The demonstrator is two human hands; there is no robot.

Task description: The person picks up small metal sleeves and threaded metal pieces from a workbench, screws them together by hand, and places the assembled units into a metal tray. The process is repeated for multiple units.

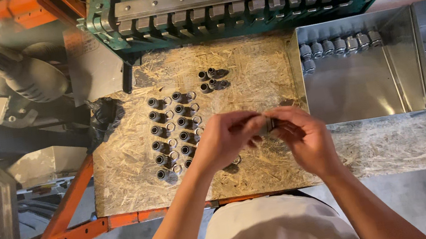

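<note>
1. Head view: both hands meet over the chipboard worktop [249,60]. The left hand [224,140] and right hand [303,138] pinch one small dark metal fitting [269,123] between their fingertips, fingers curled closed around it.
2. Just left of the hands, two columns of matching fittings [176,132] stand on the board, each beside a ring; a few more [213,79] lie farther back.
3. To the right, a metal tray [368,93] holds a row of fittings [339,45] along its far wall.
</note>
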